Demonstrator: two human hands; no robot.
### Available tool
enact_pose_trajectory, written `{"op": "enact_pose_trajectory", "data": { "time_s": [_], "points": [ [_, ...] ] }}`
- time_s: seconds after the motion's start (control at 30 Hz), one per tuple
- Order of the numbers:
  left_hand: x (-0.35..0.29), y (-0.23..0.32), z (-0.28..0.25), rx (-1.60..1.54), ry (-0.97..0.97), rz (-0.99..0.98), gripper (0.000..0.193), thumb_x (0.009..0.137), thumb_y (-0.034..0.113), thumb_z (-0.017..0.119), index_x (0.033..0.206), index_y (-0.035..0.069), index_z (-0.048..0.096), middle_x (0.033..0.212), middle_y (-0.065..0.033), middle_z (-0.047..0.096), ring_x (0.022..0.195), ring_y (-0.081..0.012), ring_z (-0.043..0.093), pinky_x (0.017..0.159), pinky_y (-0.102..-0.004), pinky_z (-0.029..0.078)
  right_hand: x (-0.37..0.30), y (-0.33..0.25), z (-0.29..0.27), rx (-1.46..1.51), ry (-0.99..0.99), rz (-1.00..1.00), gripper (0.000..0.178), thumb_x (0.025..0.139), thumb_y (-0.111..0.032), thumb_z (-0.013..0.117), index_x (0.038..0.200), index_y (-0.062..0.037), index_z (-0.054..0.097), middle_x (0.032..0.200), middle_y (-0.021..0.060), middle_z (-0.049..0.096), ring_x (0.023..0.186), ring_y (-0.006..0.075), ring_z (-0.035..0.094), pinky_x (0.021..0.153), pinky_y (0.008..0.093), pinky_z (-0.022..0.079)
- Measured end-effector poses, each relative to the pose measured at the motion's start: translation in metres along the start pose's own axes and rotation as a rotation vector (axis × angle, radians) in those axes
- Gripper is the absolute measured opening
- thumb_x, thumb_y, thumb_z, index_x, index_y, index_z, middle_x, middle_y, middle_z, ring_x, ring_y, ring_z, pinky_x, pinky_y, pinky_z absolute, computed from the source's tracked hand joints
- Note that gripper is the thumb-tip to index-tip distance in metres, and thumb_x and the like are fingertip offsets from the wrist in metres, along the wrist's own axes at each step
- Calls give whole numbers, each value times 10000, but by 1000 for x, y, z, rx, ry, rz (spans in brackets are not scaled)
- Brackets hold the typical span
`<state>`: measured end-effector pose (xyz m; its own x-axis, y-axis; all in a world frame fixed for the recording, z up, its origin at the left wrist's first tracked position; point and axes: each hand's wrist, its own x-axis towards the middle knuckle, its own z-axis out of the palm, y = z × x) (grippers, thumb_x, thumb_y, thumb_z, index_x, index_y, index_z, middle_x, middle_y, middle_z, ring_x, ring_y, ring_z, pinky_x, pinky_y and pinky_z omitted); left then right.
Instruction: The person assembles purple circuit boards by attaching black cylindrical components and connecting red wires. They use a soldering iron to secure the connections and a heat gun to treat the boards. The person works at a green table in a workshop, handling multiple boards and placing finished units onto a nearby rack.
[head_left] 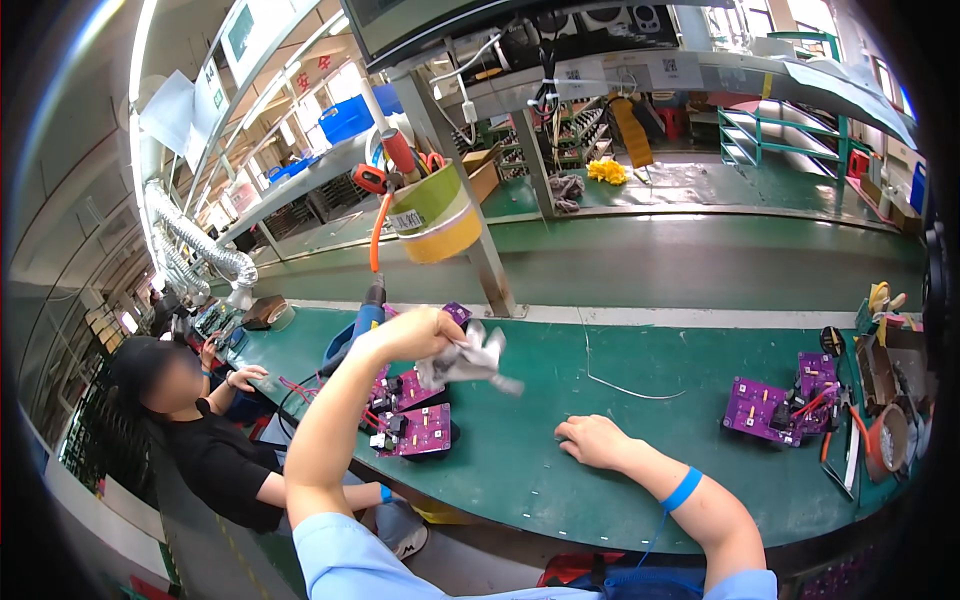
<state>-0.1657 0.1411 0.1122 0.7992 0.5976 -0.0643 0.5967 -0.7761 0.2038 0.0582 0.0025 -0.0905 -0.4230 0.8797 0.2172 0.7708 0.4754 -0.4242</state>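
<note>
My left hand [425, 335] is raised above the bench, its fingers closed on a crumpled grey-white fabric glove [470, 362] that looks smeared by motion. Below and beside it lie purple circuit boards [418, 430] with black parts and red wires. My right hand [597, 441] rests on the green bench top [560, 490], holding nothing I can see. Its fingers are loosely bent, with the tips on the surface. A blue band circles that wrist, and a cord runs down from it. Farther right, more purple boards [765, 408] lie on the bench with red wires.
A blue power screwdriver [362, 325] stands near the left boards, under a hanging tool holder [435, 215]. A thin white wire [625, 388] lies on the bench. Hand tools and a round container [887, 440] crowd the right end. A co-worker [205, 430] sits at left.
</note>
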Motion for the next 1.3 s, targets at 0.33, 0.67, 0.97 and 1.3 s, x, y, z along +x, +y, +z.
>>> {"op": "enact_pose_trajectory", "data": {
  "time_s": [0.33, 0.67, 0.97, 1.3],
  "points": [
    [-25, -12, -175, 82, 1120, -424, 238, 673, 47, 482, 844, 45, 648, 634, -102, 612, 529, -157, 578, 507, -278, 451, -16, 5, 1, 25, 29, 6, 195, 781, -173, 548, 926, -44, 567, 884, 122, 571, 874, 273, 557, 756, 365, 446],
    [72, -65, -144, 510, 939, -366, 191, 764, 111, 459, 893, 77, 596, 942, -172, 583, 914, -287, 546, 804, -396, 394, -24, 22, 21, 22, 217, -29, 124, 752, -147, 562, 838, -60, 581, 813, 89, 558, 823, 247, 539, 735, 353, 418],
    [76, -51, -165, 588, 1496, -389, 97, 743, 145, 569, 724, 79, 501, 688, -135, 584, 641, -313, 582, 584, -401, 445, -21, 20, 29, 14, 259, -41, 105, 734, -138, 578, 823, -85, 596, 818, 60, 542, 815, 222, 521, 718, 338, 396],
    [50, -98, -175, -184, 1217, -172, 310, 765, 193, 512, 1013, 14, 569, 977, -87, 585, 928, -188, 510, 840, -280, 353, -20, 21, 28, 68, 297, -35, 99, 704, -121, 592, 790, -73, 603, 791, 62, 535, 791, 229, 515, 713, 342, 400]
  ]
}}
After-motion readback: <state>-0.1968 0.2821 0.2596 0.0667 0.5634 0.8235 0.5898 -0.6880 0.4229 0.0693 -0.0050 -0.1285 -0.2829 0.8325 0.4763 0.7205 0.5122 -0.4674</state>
